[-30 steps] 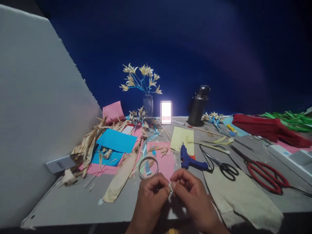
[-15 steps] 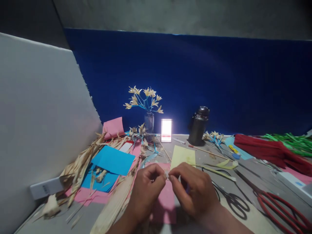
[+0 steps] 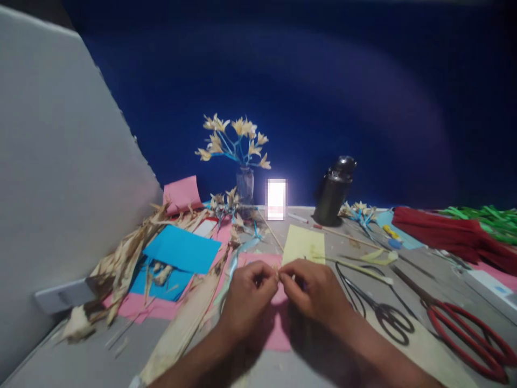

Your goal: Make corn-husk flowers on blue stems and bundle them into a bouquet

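My left hand [image 3: 254, 293] and my right hand [image 3: 311, 288] meet fingertip to fingertip in the middle of the view. Both pinch at the same spot, and whatever lies between the tips is too small to make out. Beneath them is a pink paper sheet [image 3: 278, 328] on the grey table. A yellow paper sheet [image 3: 304, 243] lies just beyond my right hand. Black-handled scissors [image 3: 390, 318] rest to its right. Left of my left hand stretches a long strip of dried husk [image 3: 177, 328].
A glass vase [image 3: 244, 186] with cream flowers [image 3: 242, 129] stands at the back, beside a glowing blurred screen [image 3: 276, 199] and a dark flask [image 3: 334, 191]. Blue paper [image 3: 183, 249] and dried husks are at left. Red-handled shears [image 3: 464, 328] and a red cloth [image 3: 440, 229] are at right.
The view has tilted down, so the table objects sit higher in the picture. My fingertips stay together, and the small pale thing glimpsed between them before is now hardly visible.
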Action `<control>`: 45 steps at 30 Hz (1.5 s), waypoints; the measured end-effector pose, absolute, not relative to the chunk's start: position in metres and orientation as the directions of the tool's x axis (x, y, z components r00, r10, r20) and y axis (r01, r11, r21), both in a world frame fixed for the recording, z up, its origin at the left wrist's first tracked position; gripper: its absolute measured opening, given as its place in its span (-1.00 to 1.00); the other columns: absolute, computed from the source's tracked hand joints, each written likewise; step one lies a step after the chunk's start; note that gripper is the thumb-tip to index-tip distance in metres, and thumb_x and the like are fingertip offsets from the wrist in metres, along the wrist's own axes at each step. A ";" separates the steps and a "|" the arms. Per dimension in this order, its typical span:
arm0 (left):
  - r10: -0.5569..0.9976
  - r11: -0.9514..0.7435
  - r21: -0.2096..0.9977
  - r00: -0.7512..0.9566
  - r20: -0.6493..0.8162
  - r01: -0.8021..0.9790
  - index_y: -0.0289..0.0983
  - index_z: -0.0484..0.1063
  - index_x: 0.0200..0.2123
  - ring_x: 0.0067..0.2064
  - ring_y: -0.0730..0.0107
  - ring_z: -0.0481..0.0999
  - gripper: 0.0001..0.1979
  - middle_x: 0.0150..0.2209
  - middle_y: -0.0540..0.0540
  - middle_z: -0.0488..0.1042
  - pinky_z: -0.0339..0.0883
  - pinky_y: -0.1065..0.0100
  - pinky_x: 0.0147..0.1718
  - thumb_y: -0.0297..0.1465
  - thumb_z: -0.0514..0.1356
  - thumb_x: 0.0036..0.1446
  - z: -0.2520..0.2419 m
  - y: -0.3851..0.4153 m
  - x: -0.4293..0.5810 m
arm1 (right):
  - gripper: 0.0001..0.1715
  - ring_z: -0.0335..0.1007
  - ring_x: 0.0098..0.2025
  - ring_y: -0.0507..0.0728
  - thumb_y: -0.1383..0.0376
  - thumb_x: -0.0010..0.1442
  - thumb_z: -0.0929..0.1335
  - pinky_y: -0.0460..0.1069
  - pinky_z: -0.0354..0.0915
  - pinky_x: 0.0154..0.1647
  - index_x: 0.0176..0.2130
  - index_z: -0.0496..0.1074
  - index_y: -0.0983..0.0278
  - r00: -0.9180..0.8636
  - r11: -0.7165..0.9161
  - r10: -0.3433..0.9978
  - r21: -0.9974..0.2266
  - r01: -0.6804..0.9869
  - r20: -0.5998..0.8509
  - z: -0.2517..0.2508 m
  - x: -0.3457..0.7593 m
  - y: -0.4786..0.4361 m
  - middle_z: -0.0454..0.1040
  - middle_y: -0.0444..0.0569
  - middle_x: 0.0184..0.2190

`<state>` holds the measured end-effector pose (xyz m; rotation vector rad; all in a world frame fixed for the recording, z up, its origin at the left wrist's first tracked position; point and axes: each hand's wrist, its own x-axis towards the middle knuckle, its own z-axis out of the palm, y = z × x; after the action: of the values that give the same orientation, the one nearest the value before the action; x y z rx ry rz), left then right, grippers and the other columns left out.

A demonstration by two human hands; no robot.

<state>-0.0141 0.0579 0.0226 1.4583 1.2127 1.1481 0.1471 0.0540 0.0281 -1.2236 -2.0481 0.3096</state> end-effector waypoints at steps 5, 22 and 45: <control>0.993 0.046 0.998 0.114 -0.041 -0.040 -0.31 0.48 -0.57 -0.52 0.46 0.32 -0.84 -0.58 -0.01 0.41 0.19 0.45 -0.55 -0.36 0.32 -0.05 0.021 0.058 -0.013 | -0.82 0.47 -0.46 0.08 0.34 0.18 0.36 -0.06 0.26 -0.38 -0.39 0.57 0.25 -0.238 0.353 0.935 -0.770 0.531 0.264 0.037 0.150 0.058 0.60 -0.09 -0.49; 0.978 0.080 0.996 0.196 -0.072 -0.028 -0.27 0.43 -0.50 -0.61 0.53 0.29 -0.84 -0.60 0.07 0.35 0.13 0.46 -0.61 -0.34 0.29 0.06 0.022 0.058 -0.014 | -0.79 0.14 -0.62 -0.04 0.23 0.01 0.41 -0.11 0.04 -0.58 -0.56 0.52 0.30 -0.150 0.046 0.989 -0.973 0.225 0.012 0.045 0.149 0.061 0.40 -0.18 -0.67; 0.877 0.343 0.856 0.458 -0.145 -0.388 -0.30 0.41 -0.45 -0.47 0.48 0.39 -0.80 -0.48 -0.05 0.48 0.25 0.38 -0.41 -0.40 0.40 0.00 0.011 0.070 -0.017 | -0.84 0.04 -0.63 -0.08 0.25 -0.03 0.52 -0.10 -0.05 -0.59 -0.48 0.59 0.32 -0.297 -0.121 0.948 -0.993 -0.014 -0.111 0.031 0.161 0.065 0.42 -0.18 -0.64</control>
<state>-0.0171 0.0702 0.0108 0.8561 0.6790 0.9091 0.1614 0.0651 0.0308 -1.1154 -1.3446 1.5335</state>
